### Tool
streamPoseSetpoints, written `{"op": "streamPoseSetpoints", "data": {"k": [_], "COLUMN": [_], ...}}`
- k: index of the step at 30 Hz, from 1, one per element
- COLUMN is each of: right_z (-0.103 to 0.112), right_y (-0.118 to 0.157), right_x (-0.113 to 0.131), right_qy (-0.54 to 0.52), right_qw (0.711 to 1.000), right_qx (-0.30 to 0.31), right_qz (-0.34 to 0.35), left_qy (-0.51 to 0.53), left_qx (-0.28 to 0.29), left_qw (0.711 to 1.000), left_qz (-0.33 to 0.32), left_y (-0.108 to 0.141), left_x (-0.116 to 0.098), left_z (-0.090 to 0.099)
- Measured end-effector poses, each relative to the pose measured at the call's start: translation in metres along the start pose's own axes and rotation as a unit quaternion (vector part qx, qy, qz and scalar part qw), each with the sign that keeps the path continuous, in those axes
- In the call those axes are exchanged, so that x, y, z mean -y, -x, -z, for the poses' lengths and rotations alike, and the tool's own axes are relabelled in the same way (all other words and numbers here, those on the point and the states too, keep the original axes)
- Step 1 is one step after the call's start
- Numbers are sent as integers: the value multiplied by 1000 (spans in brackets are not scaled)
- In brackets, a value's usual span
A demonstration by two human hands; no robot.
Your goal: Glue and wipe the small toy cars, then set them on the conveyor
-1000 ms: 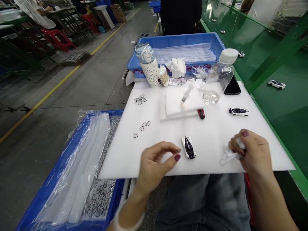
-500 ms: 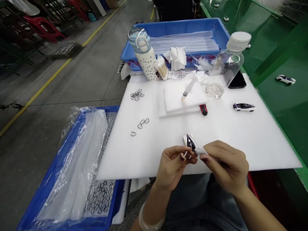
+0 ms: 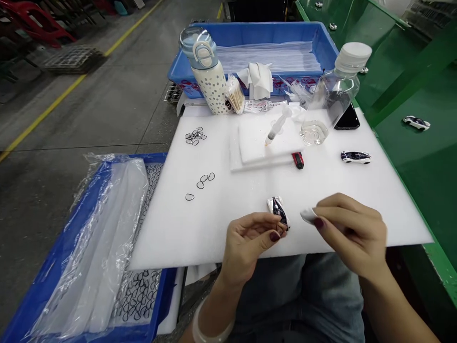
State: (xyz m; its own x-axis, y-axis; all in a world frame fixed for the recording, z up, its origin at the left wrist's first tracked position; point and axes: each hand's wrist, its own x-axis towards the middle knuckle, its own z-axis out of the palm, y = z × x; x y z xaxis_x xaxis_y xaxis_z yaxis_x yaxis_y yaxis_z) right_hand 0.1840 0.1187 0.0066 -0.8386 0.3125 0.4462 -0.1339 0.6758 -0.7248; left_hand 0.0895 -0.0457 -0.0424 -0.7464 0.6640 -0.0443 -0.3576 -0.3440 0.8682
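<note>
My left hand (image 3: 248,245) is closed in a pinch, its fingertips at the near end of a white and dark toy car (image 3: 276,208) on the white board (image 3: 228,224). Whatever lies between thumb and fingers is too small to make out. To the right, my right hand (image 3: 352,233) pinches a folded white wipe (image 3: 307,215), its tip pointing left, apart from the car. Loose thin black rings (image 3: 200,184) lie on the board's left side, with a small pile of rings (image 3: 195,136) farther back.
A syringe (image 3: 276,128) rests on a white pad (image 3: 250,143) beside a red toy car (image 3: 297,160). Behind stand a glass dish (image 3: 314,132), clear bottle (image 3: 335,90), phone (image 3: 348,117), dotted flask (image 3: 210,85) and blue bin (image 3: 246,33). Another toy car (image 3: 356,157) sits right; a blue tray (image 3: 162,305) left.
My right hand has drawn the white wipe away to the right, off the left fingertips. My left hand stays by the toy car. The camera view has shifted slightly.
</note>
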Motion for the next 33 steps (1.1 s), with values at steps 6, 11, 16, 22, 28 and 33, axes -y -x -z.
{"op": "streamPoseSetpoints", "data": {"k": [6,11,16,22,28,33], "right_z": [-26,-32,-27,-24,-27,-28], "right_y": [4,6,4,-1,-2,0], "right_x": [-25,-29,-29,-27,-29,-30], "right_qy": [7,21,20,23,38,40], "right_qw": [987,988,982,975,972,975], "right_qx": [69,73,119,151,159,151], "right_qz": [-146,-134,-145,-162,-169,-158], "left_qy": [-528,-583,-582,-560,-533,-535], "left_qx": [-96,-35,-15,-25,-41,-40], "left_qw": [798,746,756,791,828,825], "left_qz": [-273,-319,-300,-246,-171,-178], "left_y": [2,1,1,0,-1,-1], "left_x": [2,9,10,6,2,4], "left_z": [7,0,0,3,5,6]}}
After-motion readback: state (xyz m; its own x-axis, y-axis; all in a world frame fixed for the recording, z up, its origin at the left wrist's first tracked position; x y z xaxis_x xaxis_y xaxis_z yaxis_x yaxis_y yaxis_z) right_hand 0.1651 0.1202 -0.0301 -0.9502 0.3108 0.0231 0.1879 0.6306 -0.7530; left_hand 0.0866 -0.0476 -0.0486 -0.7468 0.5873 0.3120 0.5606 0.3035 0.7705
